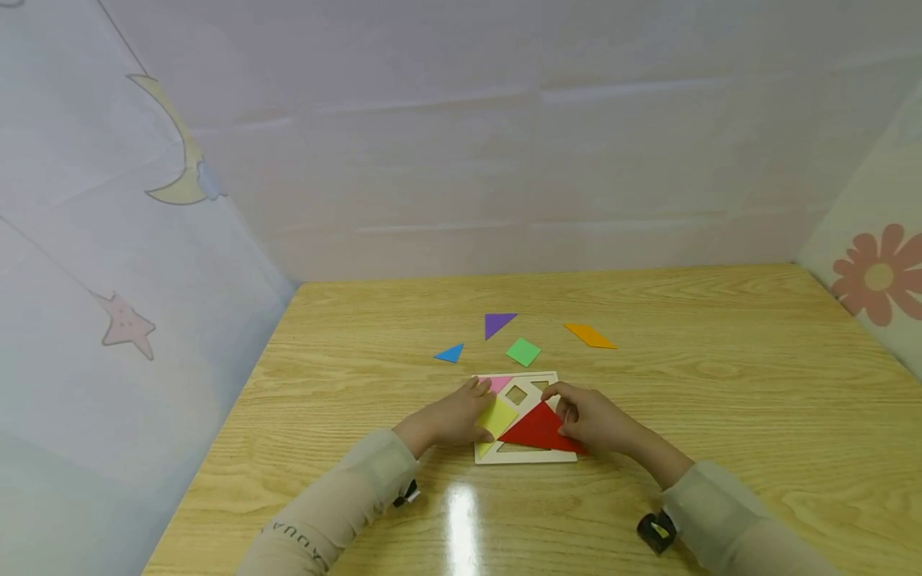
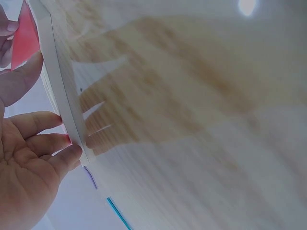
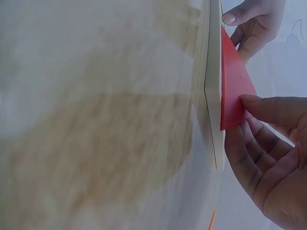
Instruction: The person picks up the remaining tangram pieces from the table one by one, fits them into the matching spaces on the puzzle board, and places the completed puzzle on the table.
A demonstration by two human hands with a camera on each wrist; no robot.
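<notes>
My right hand (image 1: 601,420) pinches a large red triangle (image 1: 536,428) between thumb and fingers. In the right wrist view the red triangle (image 3: 233,86) tilts up from the board, one long edge down at it. Under it lies a pale tangram board (image 1: 526,458) with cut-out slots, partly covered. My left hand (image 1: 457,414) rests on the board's left side, fingertips and thumb touching its surface in the left wrist view. Beneath those fingers are a large yellow triangle (image 1: 499,416) and a pink triangle (image 1: 502,382), both partly hidden. A square slot (image 1: 515,394) shows bare wood.
Beyond the board lie loose flat pieces: a blue triangle (image 1: 450,353), a purple triangle (image 1: 497,323), a green square (image 1: 523,352) and an orange parallelogram (image 1: 591,336). The wood-grain table (image 1: 346,344) ends at a cloth backdrop (image 1: 432,160).
</notes>
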